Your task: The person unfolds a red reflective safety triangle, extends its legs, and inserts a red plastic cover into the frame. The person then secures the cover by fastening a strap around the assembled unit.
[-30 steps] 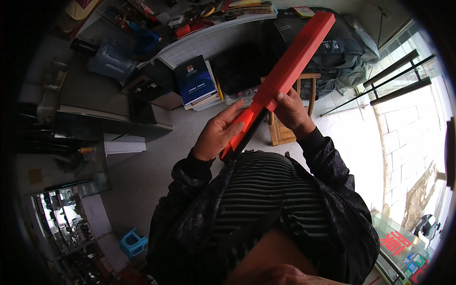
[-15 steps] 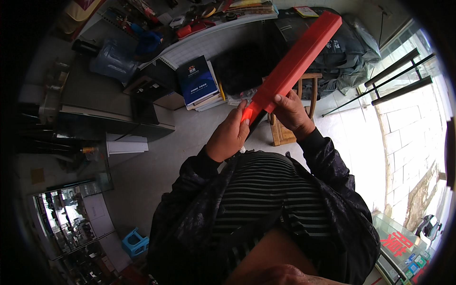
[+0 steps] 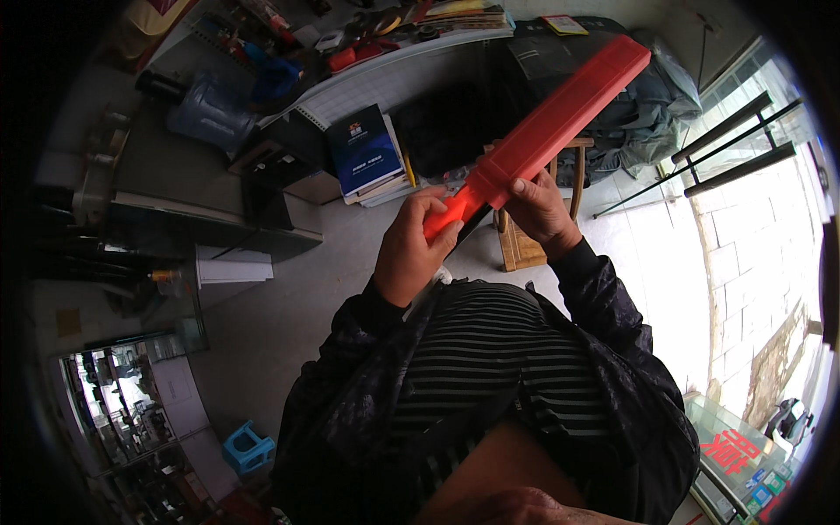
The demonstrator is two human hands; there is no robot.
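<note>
A long red plastic tube with flat sides (image 3: 569, 114) slants up and to the right in front of my chest. My right hand (image 3: 544, 210) is closed round its near end, thumb on top. A narrower, bright orange-red piece (image 3: 448, 217) juts from that end toward the lower left. My left hand (image 3: 413, 245) pinches this piece between thumb and fingers. Below it a dark, straight strip (image 3: 469, 229) shows; whether it belongs to the tube I cannot tell.
A wooden chair (image 3: 522, 249) stands just beyond my right hand. Books with a blue cover (image 3: 363, 153) are stacked ahead, under a cluttered shelf (image 3: 385, 52). A desk (image 3: 166, 166) is on the left, a blue stool (image 3: 249, 448) at lower left, a glass case (image 3: 713, 420) at lower right.
The tube's far end has swung slightly right and down. My left fingers have shifted on the orange-red piece, so more of it shows. My right hand keeps its hold.
</note>
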